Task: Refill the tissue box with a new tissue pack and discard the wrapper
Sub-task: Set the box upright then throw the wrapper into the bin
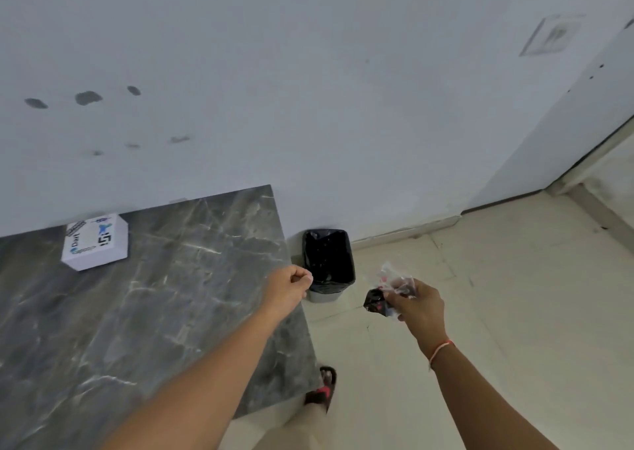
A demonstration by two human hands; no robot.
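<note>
A white tissue box [96, 242] with blue and black print lies on the dark marble table [137, 312], far left near the wall. My right hand [417, 303] is closed around a crumpled clear-and-black plastic wrapper [387, 290], held over the floor just right of the bin. A small grey bin [328, 264] with a black liner stands on the floor against the wall, beside the table's right edge. My left hand [291, 285] is a loose fist with nothing visible in it, hovering over the table's right edge next to the bin.
Pale tiled floor [514, 312] spreads to the right of the table. A white wall [308, 106] runs behind the table and bin, with a doorway corner at far right. My foot in a dark sandal [322, 389] stands by the table's near corner.
</note>
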